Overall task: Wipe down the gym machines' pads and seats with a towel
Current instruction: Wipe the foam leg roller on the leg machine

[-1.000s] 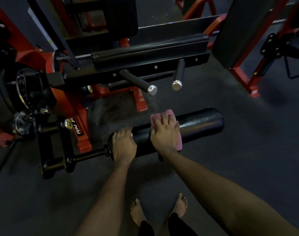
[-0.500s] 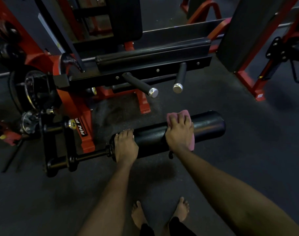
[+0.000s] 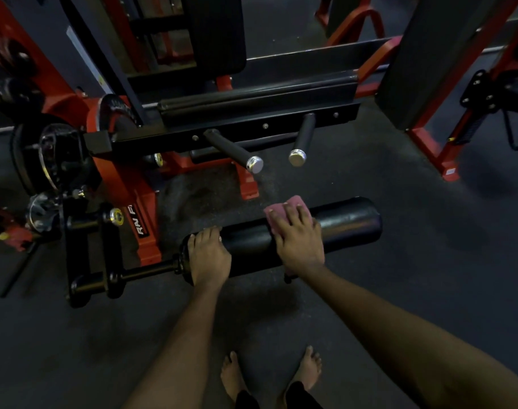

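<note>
A black roller pad (image 3: 346,222) lies horizontally on a leg machine's arm, low over the floor. My left hand (image 3: 209,255) grips the roller's left end, with the fingers curved over its top. My right hand (image 3: 299,240) presses a pink towel (image 3: 281,208) flat against the roller's middle, fingers spread. The towel shows beyond my fingertips, and the rest of it is hidden under the hand. The long black bench pad (image 3: 252,98) of the same machine runs behind.
The red and black machine frame (image 3: 139,219) and its weight plate (image 3: 45,154) stand at the left. Two chrome-capped handles (image 3: 253,163) stick out toward me above the roller. Another red-framed machine (image 3: 446,160) stands at the right. My bare feet (image 3: 231,376) are on dark rubber flooring.
My right hand slid the towel to the right along the roller, then stayed about there. My left hand stayed on the roller's left end. The view shifted slightly.
</note>
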